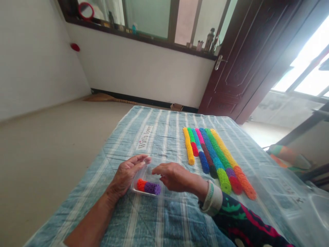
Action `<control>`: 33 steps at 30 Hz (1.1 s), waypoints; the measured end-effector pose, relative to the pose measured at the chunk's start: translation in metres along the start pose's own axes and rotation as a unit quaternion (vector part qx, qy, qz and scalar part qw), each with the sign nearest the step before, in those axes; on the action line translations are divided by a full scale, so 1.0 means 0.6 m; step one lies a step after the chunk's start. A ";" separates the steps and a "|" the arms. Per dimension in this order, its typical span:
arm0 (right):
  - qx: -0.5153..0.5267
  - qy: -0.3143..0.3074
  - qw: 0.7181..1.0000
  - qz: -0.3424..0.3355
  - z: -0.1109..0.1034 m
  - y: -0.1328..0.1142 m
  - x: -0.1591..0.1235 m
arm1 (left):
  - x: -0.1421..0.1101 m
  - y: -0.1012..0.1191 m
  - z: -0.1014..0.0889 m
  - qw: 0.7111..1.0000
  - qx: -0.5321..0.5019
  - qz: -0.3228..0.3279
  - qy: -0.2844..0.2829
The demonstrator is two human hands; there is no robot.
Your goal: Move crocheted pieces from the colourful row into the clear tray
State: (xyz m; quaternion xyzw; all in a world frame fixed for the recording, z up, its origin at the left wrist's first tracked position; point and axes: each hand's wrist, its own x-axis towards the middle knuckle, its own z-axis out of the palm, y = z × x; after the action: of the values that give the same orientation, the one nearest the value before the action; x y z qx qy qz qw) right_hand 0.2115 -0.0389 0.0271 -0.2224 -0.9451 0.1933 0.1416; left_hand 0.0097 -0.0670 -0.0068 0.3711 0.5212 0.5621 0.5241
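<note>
A clear plastic box point(146, 192) rests on the striped cloth in front of me. My left hand point(125, 173) grips its left side, with the thumb along the rim and the fingers behind. A short stack of notched plastic discs point(149, 187), orange then purple, lies on its side in the box. Over the box's right part is my right hand point(171, 175), its index finger bent toward the left and the other fingers curled in. Whatever those fingers hold, if anything, is hidden.
Several long rows of coloured discs point(216, 154) lie side by side to the right on the blue striped cloth point(159, 137). Clear plastic containers point(288, 195) stand at the right edge. Beyond the table are a wall point(144, 72) and a dark red door point(239, 61).
</note>
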 end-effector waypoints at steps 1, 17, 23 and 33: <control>0.003 0.024 1.000 0.001 -0.002 -0.001 -0.006 | 0.000 0.000 0.000 1.000 -0.003 -0.001 0.000; -0.038 0.300 0.943 0.138 -0.050 0.078 -0.130 | 0.001 0.000 -0.002 1.000 -0.013 -0.001 -0.002; -0.041 0.277 0.947 0.159 -0.016 0.088 -0.154 | 0.001 -0.002 -0.002 1.000 -0.014 -0.007 -0.001; -0.114 0.203 0.956 0.178 0.048 0.085 -0.163 | 0.003 -0.006 -0.007 1.000 -0.006 -0.009 -0.003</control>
State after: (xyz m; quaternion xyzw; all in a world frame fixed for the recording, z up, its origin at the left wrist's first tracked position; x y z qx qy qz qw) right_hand 0.3041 -0.0519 -0.0382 -0.4365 -0.8572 0.0577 0.2671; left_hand 0.0060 -0.0661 -0.0112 0.3650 0.5194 0.5592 0.5332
